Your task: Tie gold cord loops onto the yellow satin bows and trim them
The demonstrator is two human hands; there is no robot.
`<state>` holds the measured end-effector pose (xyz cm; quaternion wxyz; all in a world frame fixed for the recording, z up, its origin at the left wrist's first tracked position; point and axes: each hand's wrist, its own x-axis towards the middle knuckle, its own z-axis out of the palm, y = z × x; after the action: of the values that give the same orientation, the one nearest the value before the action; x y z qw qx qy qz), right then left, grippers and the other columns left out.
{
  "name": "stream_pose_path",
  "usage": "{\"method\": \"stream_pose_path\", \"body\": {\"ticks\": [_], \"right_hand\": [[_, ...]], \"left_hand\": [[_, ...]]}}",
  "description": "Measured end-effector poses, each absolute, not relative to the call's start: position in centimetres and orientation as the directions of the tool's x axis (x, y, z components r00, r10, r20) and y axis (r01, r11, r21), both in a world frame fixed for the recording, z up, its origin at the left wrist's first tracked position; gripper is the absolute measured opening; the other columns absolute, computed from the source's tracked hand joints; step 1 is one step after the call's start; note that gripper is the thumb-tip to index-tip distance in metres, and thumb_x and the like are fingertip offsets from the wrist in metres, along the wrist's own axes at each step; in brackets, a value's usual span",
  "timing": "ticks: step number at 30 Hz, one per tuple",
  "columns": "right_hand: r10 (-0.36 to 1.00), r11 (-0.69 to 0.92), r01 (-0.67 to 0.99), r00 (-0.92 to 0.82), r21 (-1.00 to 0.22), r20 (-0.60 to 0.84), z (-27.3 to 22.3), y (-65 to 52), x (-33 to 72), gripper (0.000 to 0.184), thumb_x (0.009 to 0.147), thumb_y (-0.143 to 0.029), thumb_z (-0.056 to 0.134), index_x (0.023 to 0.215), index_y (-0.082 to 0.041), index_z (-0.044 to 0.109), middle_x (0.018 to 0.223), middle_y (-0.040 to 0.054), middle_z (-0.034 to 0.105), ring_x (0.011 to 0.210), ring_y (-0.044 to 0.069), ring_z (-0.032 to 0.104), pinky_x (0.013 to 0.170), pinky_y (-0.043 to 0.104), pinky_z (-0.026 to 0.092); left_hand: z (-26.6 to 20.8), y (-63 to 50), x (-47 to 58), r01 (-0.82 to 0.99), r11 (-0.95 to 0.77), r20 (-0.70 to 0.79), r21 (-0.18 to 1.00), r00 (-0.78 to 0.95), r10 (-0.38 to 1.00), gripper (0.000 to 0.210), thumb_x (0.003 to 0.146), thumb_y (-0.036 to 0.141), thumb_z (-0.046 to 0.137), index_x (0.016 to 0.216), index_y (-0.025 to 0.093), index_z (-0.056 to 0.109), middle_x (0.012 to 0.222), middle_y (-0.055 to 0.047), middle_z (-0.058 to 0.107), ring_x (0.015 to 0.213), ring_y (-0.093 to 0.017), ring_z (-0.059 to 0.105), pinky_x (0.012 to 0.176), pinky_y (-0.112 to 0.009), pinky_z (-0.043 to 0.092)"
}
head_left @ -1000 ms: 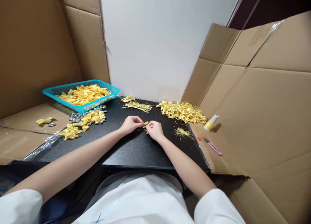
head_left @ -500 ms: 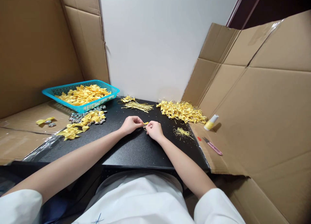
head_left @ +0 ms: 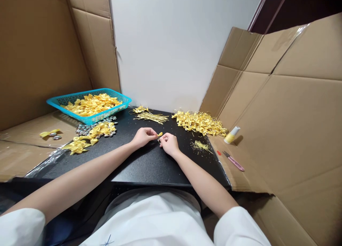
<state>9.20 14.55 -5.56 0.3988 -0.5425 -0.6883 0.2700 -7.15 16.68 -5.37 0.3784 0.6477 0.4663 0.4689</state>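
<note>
Your left hand (head_left: 143,136) pinches a yellow ribbon piece (head_left: 160,134), likely steadying it; your right hand (head_left: 170,143) curls just beside, its grip unclear.

held ribbon (head_left: 160,134): satiny cloth | left basket (head_left: 107,114): plastic | tabletop (head_left: 139,164): speckled, semi-gloss | right cardboard (head_left: 299,118): matt paper | beads (head_left: 81,129): glossy, metallic

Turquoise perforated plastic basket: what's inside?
The basket holds a loose heap of shiny yellow ribbon bows. Only the top layer shows; the heap covers whatever lies beneath it, so I can't tell whether anything else is in there.
</note>
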Motion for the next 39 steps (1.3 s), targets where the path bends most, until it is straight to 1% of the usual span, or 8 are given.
{"method": "stream_pose_path", "body": {"ticks": [15,19,24,27,31,33,36,39], "right_hand": [[0.935,0.351,0.418,-0.11,-0.838,0.337,-6.1,15.0,9.3,0.013,0.079,-0.022,0.057,0.066,-0.019,0.057,0.05,-0.0024,0.063,0.049,0.014,0.062,0.057,0.023,0.047],[0.948,0.319,0.34,-0.107,-0.885,0.3,-6.0,15.0,9.3,0.012,0.079,-0.023,0.058,0.068,-0.018,0.06,0.056,0.0002,0.067,0.053,0.015,0.065,0.056,0.023,0.049],[0.918,0.394,0.41,-0.217,-0.823,0.331,-5.9,15.3,10.1,0.009,0.075,-0.023,0.062,0.068,-0.019,0.066,0.065,0.0013,0.071,0.062,0.016,0.068,0.063,0.025,0.051],[0.895,0.439,0.415,-0.279,-0.797,0.348,-6.1,15.5,10.4,0.015,0.079,-0.024,0.058,0.068,-0.019,0.068,0.064,0.0003,0.071,0.06,0.015,0.066,0.063,0.024,0.049],[0.895,0.443,0.436,-0.268,-0.783,0.357,-6.1,15.6,10.5,0.015,0.078,-0.027,0.06,0.07,-0.02,0.07,0.064,0.0,0.07,0.06,0.014,0.064,0.062,0.024,0.047],[0.902,0.431,0.495,-0.22,-0.754,0.372,-5.7,15.7,10.8,0.014,0.075,-0.032,0.065,0.069,-0.021,0.071,0.065,-0.0003,0.071,0.061,0.015,0.064,0.062,0.025,0.047],[0.881,0.422,0.561,-0.069,-0.712,0.467,-4.6,15.9,11.6,0.018,0.074,-0.039,0.066,0.071,-0.022,0.071,0.075,0.001,0.072,0.07,0.016,0.063,0.067,0.027,0.047],[0.872,0.454,0.48,-0.068,-0.751,0.484,-4.2,16.3,11.9,0.016,0.078,-0.033,0.063,0.078,-0.02,0.073,0.089,0.0044,0.072,0.083,0.017,0.063,0.074,0.028,0.048]], "left_hand": [[-5.6,16.6,-6.8,0.131,-0.257,0.233,0.958,0.172,0.957,0.022,0.057,0.03,0.078,0.064,0.016,0.064,0.066,-0.003,0.071,0.062,-0.016,0.065,0.061,-0.026,0.049],[-5.6,16.5,-6.7,0.124,-0.27,0.252,0.955,0.142,0.957,0.023,0.056,0.031,0.079,0.064,0.015,0.063,0.063,-0.002,0.07,0.06,-0.015,0.064,0.062,-0.026,0.049],[-5.4,16.5,-6.7,0.095,-0.312,0.303,0.945,0.1,0.948,0.028,0.057,0.036,0.079,0.066,0.015,0.063,0.073,-0.006,0.073,0.068,-0.018,0.066,0.07,-0.03,0.051],[-5.4,16.5,-6.8,0.119,-0.332,0.321,0.936,0.102,0.942,0.028,0.059,0.037,0.078,0.067,0.015,0.063,0.074,-0.007,0.073,0.068,-0.018,0.066,0.07,-0.03,0.052],[-5.5,16.4,-6.8,0.194,-0.388,0.365,0.901,0.147,0.92,0.023,0.062,0.035,0.075,0.067,0.015,0.064,0.072,-0.006,0.072,0.067,-0.018,0.066,0.067,-0.028,0.051],[-5.5,16.4,-6.8,0.239,-0.424,0.394,0.874,0.163,0.905,0.019,0.064,0.033,0.073,0.067,0.015,0.065,0.071,-0.005,0.072,0.065,-0.017,0.065,0.064,-0.027,0.05],[-5.3,16.2,-6.8,0.303,-0.464,0.437,0.832,0.157,0.886,0.016,0.067,0.031,0.069,0.068,0.015,0.065,0.071,-0.005,0.071,0.064,-0.016,0.064,0.063,-0.026,0.049],[-5.1,15.9,-6.8,0.354,-0.497,0.467,0.792,0.174,0.867,0.013,0.069,0.029,0.066,0.069,0.016,0.065,0.071,-0.004,0.071,0.064,-0.016,0.064,0.063,-0.026,0.049]]}}
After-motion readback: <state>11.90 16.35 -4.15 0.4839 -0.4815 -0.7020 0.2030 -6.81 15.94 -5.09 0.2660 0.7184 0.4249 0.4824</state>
